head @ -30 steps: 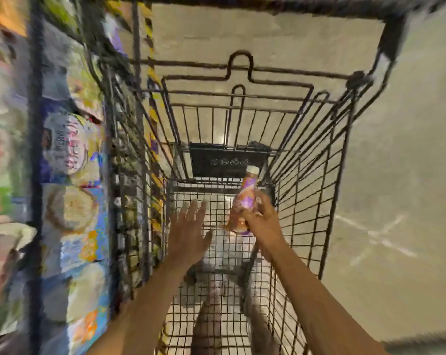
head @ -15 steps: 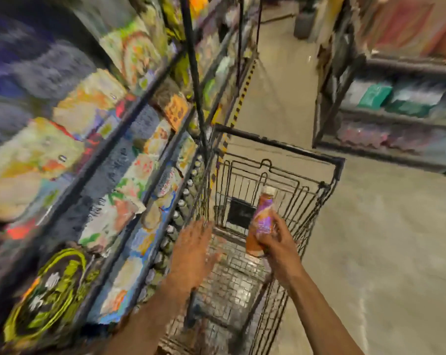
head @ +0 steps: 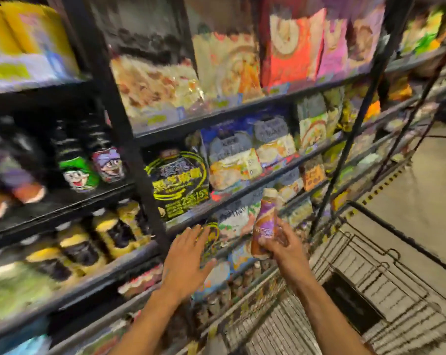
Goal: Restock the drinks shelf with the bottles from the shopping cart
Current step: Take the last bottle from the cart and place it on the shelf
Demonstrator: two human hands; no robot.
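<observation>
My right hand (head: 280, 245) grips a small purple and orange bottle (head: 265, 221) with a pale cap, held upright in front of the shelves. To its left, my left hand (head: 187, 262) is open with fingers spread, palm toward the shelf edge, holding nothing. The black wire shopping cart (head: 370, 265) stands at the lower right, beside the shelving. Dark drink bottles (head: 88, 160) with cartoon labels stand on a shelf at the left, and yellow-labelled bottles (head: 94, 242) fill the shelf below them. The picture is blurred.
Black metal shelving (head: 129, 139) fills the left and centre, stacked with colourful snack bags and boxes (head: 232, 160). A low shelf by the cart holds small bottles (head: 232, 285). Bare concrete floor (head: 431, 190) runs along the right.
My view has swung up and left from the cart to the shelves. My right hand has lifted the bottle out of the cart toward the shelving; my left hand stays open beside it.
</observation>
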